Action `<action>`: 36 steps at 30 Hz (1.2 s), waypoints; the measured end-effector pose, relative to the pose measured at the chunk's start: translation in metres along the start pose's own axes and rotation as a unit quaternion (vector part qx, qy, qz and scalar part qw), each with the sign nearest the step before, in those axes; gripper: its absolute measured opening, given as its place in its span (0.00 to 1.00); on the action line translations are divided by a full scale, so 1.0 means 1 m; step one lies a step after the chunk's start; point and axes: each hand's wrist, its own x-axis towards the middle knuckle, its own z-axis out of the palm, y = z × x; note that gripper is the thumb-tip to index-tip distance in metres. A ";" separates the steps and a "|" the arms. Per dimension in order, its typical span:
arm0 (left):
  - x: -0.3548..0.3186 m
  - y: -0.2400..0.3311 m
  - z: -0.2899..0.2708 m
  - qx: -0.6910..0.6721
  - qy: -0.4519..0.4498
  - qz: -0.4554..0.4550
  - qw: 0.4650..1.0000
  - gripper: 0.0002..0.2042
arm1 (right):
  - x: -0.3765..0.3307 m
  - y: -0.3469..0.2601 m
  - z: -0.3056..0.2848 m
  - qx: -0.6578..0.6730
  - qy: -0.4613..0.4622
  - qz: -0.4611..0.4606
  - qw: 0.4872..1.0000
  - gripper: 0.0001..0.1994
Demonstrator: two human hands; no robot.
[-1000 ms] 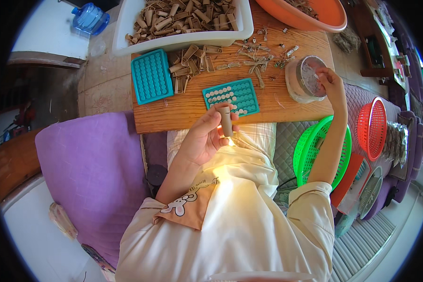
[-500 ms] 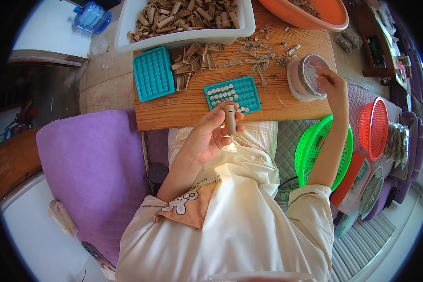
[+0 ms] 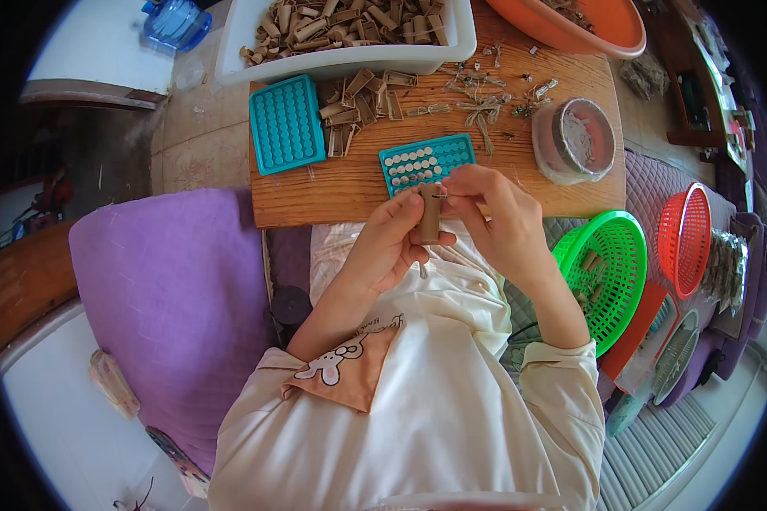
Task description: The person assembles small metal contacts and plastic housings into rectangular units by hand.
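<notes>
My left hand point(image 3: 387, 245) is wrapped round a short brown tube-shaped piece point(image 3: 431, 217), held upright in front of my lap. A thin dark slit or line shows near its top. My right hand point(image 3: 507, 223) is pinched at the tube's upper right edge; anything between its fingertips is too small to name. Just beyond the hands, a teal tray point(image 3: 457, 152) holds rows of small white discs, partly covered by my fingers. A round tub point(image 3: 547, 152) with white bits in it stands to the right on the wooden table point(image 3: 349, 192).
An empty-looking teal tray point(image 3: 288, 128) lies left, beside loose brown pieces point(image 3: 362, 102). Behind stands a white bin point(image 3: 358, 64) full of them. Bundled wires point(image 3: 486, 109) lie mid-table near an orange basin point(image 3: 609, 43). Right are a green basket point(image 3: 632, 281) and red basket point(image 3: 699, 247).
My right hand has left the tub of white bits and come left to the tube's top. My left hand still holds the tube. The view has shifted slightly.
</notes>
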 end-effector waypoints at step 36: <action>0.000 -0.001 0.008 0.161 0.018 0.047 0.986 0.19 | -0.011 -0.001 0.008 0.011 0.006 0.035 0.999 0.04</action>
